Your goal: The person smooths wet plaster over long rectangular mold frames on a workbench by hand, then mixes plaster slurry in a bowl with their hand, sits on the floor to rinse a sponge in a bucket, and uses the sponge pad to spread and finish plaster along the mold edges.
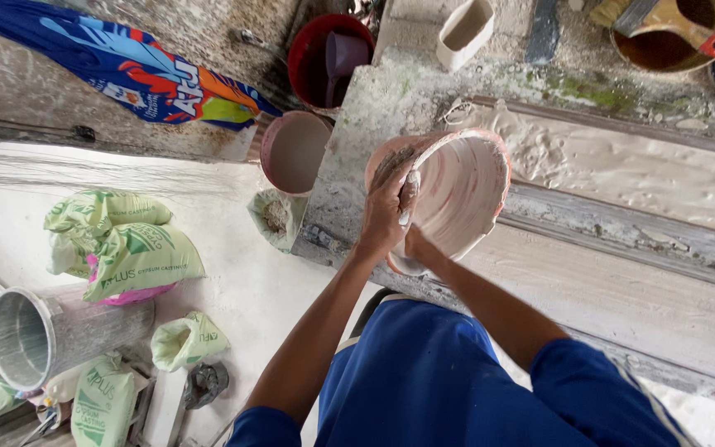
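Left hand (pixel 386 217): centre of the frame, fingers curled over the near rim of the bucket, gripping it.
Right hand (pixel 414 242): just below the left, mostly hidden under the rim; grip cannot be told.
Bucket (pixel 461 190): pinkish, plaster-smeared, tipped on its side on the grey slab (pixel 622 248).
Sacks (pixel 126 244): pale green with dark lettering, left of frame (one shows a pink underside).
Banner (pixel 126 62): blue with red and orange, upper left.
Metal pail (pixel 43 331): lower left, lying sideways.
Red bucket (pixel 316 50): top centre, purple scoop (pixel 343 56) inside.
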A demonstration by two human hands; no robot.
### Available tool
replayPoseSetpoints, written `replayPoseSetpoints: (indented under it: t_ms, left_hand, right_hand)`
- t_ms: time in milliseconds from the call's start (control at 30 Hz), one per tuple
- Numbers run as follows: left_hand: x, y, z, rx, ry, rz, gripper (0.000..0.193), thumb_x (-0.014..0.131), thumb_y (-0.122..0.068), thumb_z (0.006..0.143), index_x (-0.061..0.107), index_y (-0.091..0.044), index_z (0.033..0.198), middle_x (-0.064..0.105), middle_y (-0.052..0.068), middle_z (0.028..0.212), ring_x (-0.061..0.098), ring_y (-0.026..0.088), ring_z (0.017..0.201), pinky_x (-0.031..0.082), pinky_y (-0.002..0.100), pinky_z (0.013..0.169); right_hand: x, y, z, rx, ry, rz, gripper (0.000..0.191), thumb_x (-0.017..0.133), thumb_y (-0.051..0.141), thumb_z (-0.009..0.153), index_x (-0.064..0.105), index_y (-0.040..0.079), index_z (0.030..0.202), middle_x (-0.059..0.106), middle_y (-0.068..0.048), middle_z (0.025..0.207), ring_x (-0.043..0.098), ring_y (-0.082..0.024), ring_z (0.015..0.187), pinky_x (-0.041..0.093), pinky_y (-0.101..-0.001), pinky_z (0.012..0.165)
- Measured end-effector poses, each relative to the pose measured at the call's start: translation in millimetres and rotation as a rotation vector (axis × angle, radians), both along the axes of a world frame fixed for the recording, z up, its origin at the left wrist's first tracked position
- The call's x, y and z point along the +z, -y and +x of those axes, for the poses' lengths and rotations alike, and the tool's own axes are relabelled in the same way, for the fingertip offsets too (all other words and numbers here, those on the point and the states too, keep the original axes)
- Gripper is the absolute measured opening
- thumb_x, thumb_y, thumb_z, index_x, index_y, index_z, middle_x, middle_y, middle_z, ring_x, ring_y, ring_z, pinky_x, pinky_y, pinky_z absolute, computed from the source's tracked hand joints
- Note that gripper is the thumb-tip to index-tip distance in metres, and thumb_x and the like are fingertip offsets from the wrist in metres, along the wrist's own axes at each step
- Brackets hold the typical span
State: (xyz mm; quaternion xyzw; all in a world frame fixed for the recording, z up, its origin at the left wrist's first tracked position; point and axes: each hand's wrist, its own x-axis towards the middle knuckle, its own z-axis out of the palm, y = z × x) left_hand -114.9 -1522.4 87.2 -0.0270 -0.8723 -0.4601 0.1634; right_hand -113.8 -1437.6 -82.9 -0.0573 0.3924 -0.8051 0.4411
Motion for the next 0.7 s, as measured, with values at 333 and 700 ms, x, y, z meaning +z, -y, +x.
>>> replayPoseSetpoints:
  t_ms: [333,700]
  left_hand:
    - [-47.9,50.0,6.8,0.460,0.484,0.405,0.052,0.047,-0.015,0.103,0.048,-0.014,0.154,0.065,0.024,0.113,0.063,0.032,0.093,0.057,0.043,0.079]
    - [-84.2,78.4,120.4,0.405,0.318,0.717,0.064,0.049,-0.014,0.107,0.017,-0.004,0.161,0.041,0.009,0.158,0.045,0.017,0.140,0.037,0.032,0.115]
  right_hand:
    - [108.6,-26.3,-38.7,-0.380,1.108,-0.541,0.041,0.065,0.033,0.105,0.057,-0.004,0.121,0.067,-0.006,0.083,0.067,-0.015,0.074,0.062,-0.0290,0.074]
    - [58.2,-117.4,-206.2,-0.832,0.668,0.089,0.012,0.062,0.002,0.095,0.068,0.004,0.105,0.061,-0.009,0.084,0.065,-0.019,0.069,0.062,-0.0359,0.063]
